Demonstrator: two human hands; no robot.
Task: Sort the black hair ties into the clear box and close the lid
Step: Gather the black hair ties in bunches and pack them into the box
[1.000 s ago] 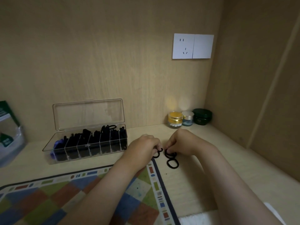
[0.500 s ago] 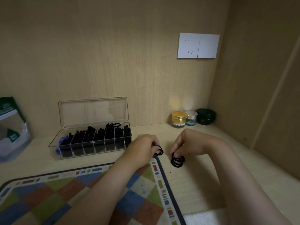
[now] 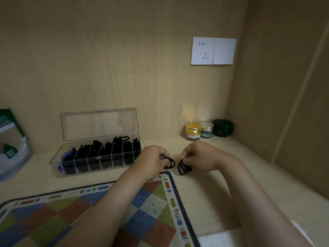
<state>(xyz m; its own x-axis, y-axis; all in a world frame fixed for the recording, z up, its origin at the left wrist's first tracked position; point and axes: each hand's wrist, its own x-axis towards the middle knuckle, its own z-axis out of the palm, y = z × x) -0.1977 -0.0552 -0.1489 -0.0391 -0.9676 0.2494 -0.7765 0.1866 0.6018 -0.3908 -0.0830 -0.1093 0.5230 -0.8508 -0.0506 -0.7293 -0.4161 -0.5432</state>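
Note:
The clear box (image 3: 124,164) stands at the back left of the desk, its compartments filled with black hair ties, and its lid (image 3: 99,124) is propped upright against the wall. My left hand (image 3: 151,160) grips a few black hair ties (image 3: 170,162) just right of the box. My right hand (image 3: 199,156) pinches another bunch of black hair ties (image 3: 182,168), which hangs from its fingertips just above the desk. The two hands are close together, a small gap between them.
A checkered mat (image 3: 89,216) covers the near left of the desk. Three small jars (image 3: 193,131) stand in the back right corner under a wall socket (image 3: 213,50). A green and white packet (image 3: 8,139) leans at the far left. A white cloth (image 3: 219,238) lies at the near edge.
My right hand has gathered the loose ties from the desk and lifted them off the surface. My left hand keeps hold of its ties. The view has shifted slightly.

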